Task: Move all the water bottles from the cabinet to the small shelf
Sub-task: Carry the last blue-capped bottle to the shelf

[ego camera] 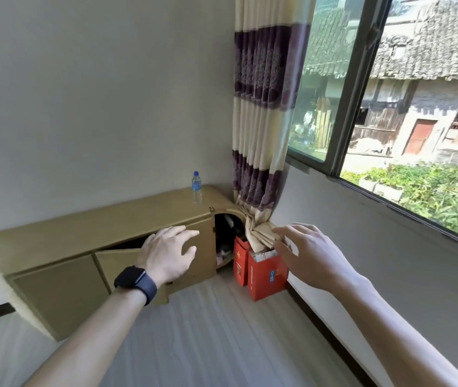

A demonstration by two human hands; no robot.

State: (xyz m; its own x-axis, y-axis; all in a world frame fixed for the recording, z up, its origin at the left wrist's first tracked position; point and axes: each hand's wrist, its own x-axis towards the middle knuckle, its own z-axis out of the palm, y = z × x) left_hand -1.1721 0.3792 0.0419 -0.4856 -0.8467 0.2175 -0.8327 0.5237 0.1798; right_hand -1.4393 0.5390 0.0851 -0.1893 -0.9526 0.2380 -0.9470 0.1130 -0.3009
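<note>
A low tan cabinet runs along the left wall. One clear water bottle with a blue cap and label stands upright on its top near the far end. A middle cabinet door hangs partly open. My left hand, with a black watch on its wrist, hovers open in front of that door, holding nothing. My right hand is open with fingers spread, above the red boxes. The cabinet's rounded end compartment is open and dark; its contents are unclear.
Two red boxes stand on the floor between the cabinet end and the window wall. A striped curtain hangs down onto them. A large window fills the right wall. Grey floor lies below my arms.
</note>
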